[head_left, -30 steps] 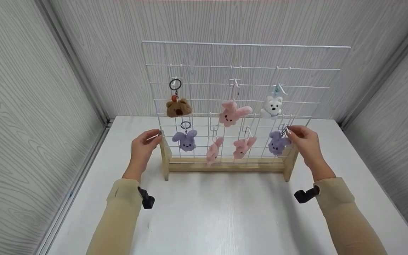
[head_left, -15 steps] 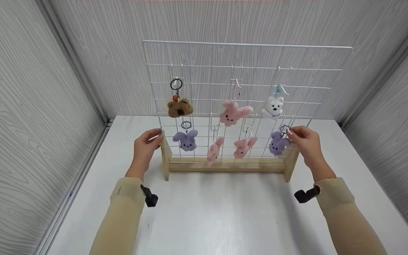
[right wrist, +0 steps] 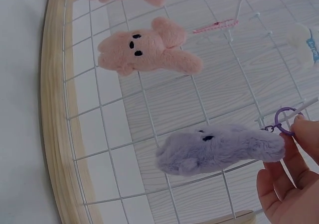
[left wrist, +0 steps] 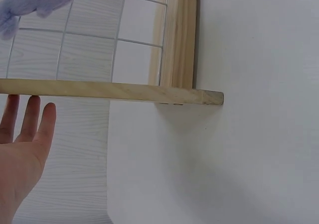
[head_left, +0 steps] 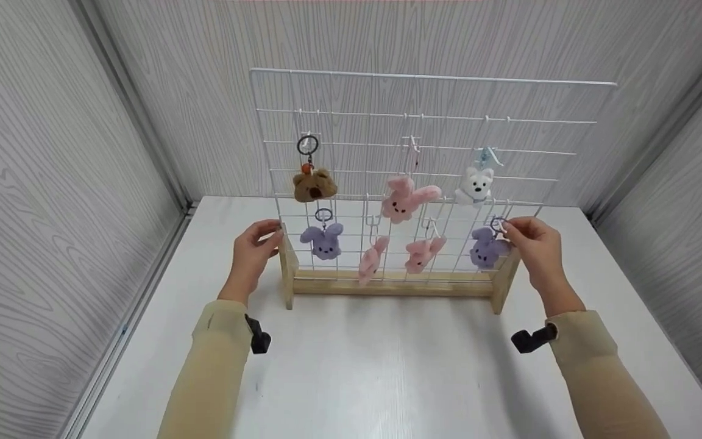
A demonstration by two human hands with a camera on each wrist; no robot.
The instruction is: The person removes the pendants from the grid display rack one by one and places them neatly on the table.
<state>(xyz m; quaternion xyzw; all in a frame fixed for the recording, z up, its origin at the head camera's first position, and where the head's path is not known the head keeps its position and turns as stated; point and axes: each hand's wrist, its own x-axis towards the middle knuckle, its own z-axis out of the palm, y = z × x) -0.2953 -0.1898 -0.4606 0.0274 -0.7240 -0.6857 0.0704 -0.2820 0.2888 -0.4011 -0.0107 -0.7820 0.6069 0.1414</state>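
Observation:
A white wire grid rack [head_left: 430,78] stands upright on light wooden legs, with plush keychains hanging from its hooks. My right hand [head_left: 535,247] pinches the purple ring [right wrist: 276,119] of a lilac plush bunny keychain [right wrist: 214,149] at the rack's lower right; the ring is around a white hook. My left hand [head_left: 253,253] touches the outer side of the left wooden leg [left wrist: 99,88]. Straight fingers [left wrist: 46,127] meet that leg in the left wrist view, where the thumb is hidden. Another lilac bunny keychain [head_left: 325,242] hangs near the left hand.
A brown bear keychain [head_left: 314,186], a pink bunny [head_left: 403,201] and a white dog keychain [head_left: 478,186] hang in the upper row. Two smaller-looking pink bunnies [head_left: 372,261] hang below. A white table [head_left: 375,366] lies beneath, with wood-grain panels around it.
The right hand has shifted slightly right, and the lilac bunny's ring now shows more clearly beside its fingertips. The left hand stays at the leg. The whole view has shifted slightly.

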